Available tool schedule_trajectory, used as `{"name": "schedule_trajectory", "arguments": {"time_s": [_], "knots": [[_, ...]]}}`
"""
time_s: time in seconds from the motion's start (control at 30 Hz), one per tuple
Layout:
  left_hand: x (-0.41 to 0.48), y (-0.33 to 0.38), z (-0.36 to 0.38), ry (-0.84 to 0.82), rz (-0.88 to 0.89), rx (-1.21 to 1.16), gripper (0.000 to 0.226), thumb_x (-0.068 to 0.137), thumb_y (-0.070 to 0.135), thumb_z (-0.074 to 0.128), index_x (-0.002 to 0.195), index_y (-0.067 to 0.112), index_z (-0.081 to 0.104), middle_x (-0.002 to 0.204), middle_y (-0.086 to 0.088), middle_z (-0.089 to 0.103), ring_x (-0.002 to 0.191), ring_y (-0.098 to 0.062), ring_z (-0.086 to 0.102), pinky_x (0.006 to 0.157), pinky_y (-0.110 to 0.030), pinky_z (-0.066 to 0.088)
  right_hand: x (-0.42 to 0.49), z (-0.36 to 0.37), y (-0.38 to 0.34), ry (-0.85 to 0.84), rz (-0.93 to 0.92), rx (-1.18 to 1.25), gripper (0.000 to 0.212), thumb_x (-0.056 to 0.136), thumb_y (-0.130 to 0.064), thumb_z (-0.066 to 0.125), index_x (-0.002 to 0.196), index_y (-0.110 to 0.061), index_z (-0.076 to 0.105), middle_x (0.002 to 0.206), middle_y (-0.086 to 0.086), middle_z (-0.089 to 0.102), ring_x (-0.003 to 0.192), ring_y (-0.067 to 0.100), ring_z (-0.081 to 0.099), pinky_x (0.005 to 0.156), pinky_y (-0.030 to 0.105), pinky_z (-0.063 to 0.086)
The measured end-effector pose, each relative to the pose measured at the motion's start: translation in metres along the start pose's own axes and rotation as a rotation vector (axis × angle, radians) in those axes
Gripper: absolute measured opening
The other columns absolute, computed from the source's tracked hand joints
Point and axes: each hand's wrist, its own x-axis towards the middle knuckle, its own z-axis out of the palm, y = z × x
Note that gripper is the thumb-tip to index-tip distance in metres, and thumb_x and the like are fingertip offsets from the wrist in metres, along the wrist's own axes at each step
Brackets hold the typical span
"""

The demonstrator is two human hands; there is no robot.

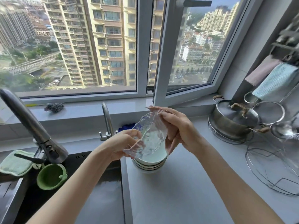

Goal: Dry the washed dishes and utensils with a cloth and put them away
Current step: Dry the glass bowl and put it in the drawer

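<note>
A clear glass dish (149, 135) with a wavy rim is tilted up over the counter. My left hand (123, 143) grips its lower left edge. My right hand (179, 128) presses a pinkish cloth (159, 111) against the dish's upper right rim and back; most of the cloth is hidden behind the glass and my fingers. Directly below the dish, a stack of white bowls (149, 162) with dark rims sits on the grey counter (178, 191).
A dark sink (90, 183) lies at left with a big faucet (32, 126), a small tap (106, 122) and green cloths (51, 177). At right stand a lidded metal pot (234, 120), strainers (268, 113), a wire rack (271, 168) and hanging towels (275, 81).
</note>
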Motion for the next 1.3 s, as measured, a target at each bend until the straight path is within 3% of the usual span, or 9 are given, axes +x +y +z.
{"name": "schedule_trajectory", "arguments": {"time_s": [0.13, 0.27, 0.4, 0.57, 0.73, 0.9, 1.03, 1.2, 1.3], "knots": [[0.006, 0.01, 0.022, 0.157, 0.194, -0.165, 0.011, 0.085, -0.009, 0.051, 0.087, 0.0, 0.058, 0.07, -0.016, 0.056, 0.057, -0.022, 0.05, 0.048, -0.025, 0.036, -0.006, 0.013, 0.022, 0.144, 0.204, 0.351, 0.047, 0.089, -0.049, 0.046, 0.108, -0.013, 0.069, 0.093, 0.021, 0.064, 0.077, 0.033, 0.059, 0.065, 0.037, 0.05], [0.018, 0.015, 0.038, 0.575, 0.504, -0.129, 0.017, 0.089, 0.004, 0.057, 0.074, 0.011, 0.052, 0.058, -0.007, 0.056, 0.043, -0.01, 0.05, 0.045, -0.023, 0.041, -0.023, 0.045, 0.041, 0.218, 0.263, 0.726, 0.054, 0.09, -0.051, 0.043, 0.118, -0.011, 0.064, 0.113, 0.016, 0.067, 0.086, 0.029, 0.067, 0.08, 0.043, 0.053], [0.022, 0.009, 0.05, 0.737, 0.65, -0.055, 0.021, 0.093, 0.006, 0.054, 0.076, 0.016, 0.048, 0.064, -0.012, 0.059, 0.051, -0.015, 0.055, 0.054, -0.025, 0.045, -0.035, 0.06, 0.04, 0.43, 0.109, 0.696, 0.04, 0.1, -0.036, 0.038, 0.132, -0.019, 0.053, 0.124, 0.011, 0.065, 0.107, 0.028, 0.066, 0.088, 0.043, 0.054], [0.018, 0.002, 0.07, 0.611, 0.583, 0.002, 0.018, 0.092, 0.002, 0.051, 0.077, 0.012, 0.049, 0.062, -0.01, 0.06, 0.042, -0.009, 0.051, 0.037, -0.023, 0.04, -0.052, 0.047, 0.032, 0.615, -0.174, 0.071, 0.046, 0.094, -0.036, 0.048, 0.136, -0.052, 0.038, 0.148, -0.016, 0.039, 0.132, 0.027, 0.046, 0.103, 0.058, 0.04], [0.002, 0.006, 0.096, 0.358, 0.447, -0.009, 0.017, 0.088, -0.003, 0.054, 0.074, 0.007, 0.051, 0.056, -0.007, 0.056, 0.038, -0.014, 0.047, 0.033, -0.019, 0.031, -0.079, 0.013, 0.013, 0.575, -0.071, 0.462, 0.04, 0.091, -0.041, 0.052, 0.128, -0.026, 0.057, 0.115, 0.001, 0.069, 0.075, 0.024, 0.073, 0.053, 0.041, 0.059], [-0.012, 0.003, 0.155, 0.443, 0.664, -0.01, 0.015, 0.088, 0.0, 0.054, 0.077, 0.01, 0.052, 0.048, 0.001, 0.058, 0.04, -0.009, 0.051, 0.042, -0.022, 0.04, -0.123, 0.004, 0.018, 0.56, 0.102, 0.83, 0.055, 0.091, -0.059, 0.039, 0.107, -0.019, 0.073, 0.114, 0.011, 0.069, 0.095, 0.03, 0.063, 0.079, 0.037, 0.05], [-0.014, -0.003, 0.216, 0.517, 0.849, 0.234, 0.012, 0.09, 0.003, 0.053, 0.08, 0.009, 0.049, 0.061, -0.015, 0.059, 0.055, -0.033, 0.056, 0.054, -0.041, 0.045, -0.19, -0.01, 0.019, 0.564, 0.129, 1.115, 0.056, 0.096, -0.047, 0.035, 0.114, -0.007, 0.069, 0.127, 0.019, 0.058, 0.124, 0.033, 0.04, 0.117, 0.051, 0.014], [-0.028, -0.026, 0.299, 0.433, 0.97, 0.616, 0.005, 0.092, 0.002, 0.046, 0.089, 0.002, 0.05, 0.072, -0.018, 0.062, 0.065, -0.04, 0.053, 0.054, -0.037, 0.033, -0.331, -0.064, 0.004, 0.787, 0.142, 0.924, 0.046, 0.093, -0.041, 0.047, 0.103, -0.006, 0.075, 0.111, 0.019, 0.068, 0.122, 0.038, 0.054, 0.106, 0.049, 0.039], [-0.046, -0.05, 0.361, 0.334, 0.925, 0.776, 0.011, 0.093, 0.004, 0.045, 0.1, 0.001, 0.052, 0.078, -0.028, 0.061, 0.072, -0.046, 0.053, 0.057, -0.033, 0.025, -0.423, -0.091, -0.009, 0.976, 0.136, 0.517, 0.035, 0.088, -0.03, 0.058, 0.12, -0.02, 0.067, 0.117, -0.002, 0.069, 0.111, 0.012, 0.063, 0.087, 0.023, 0.052]]}}
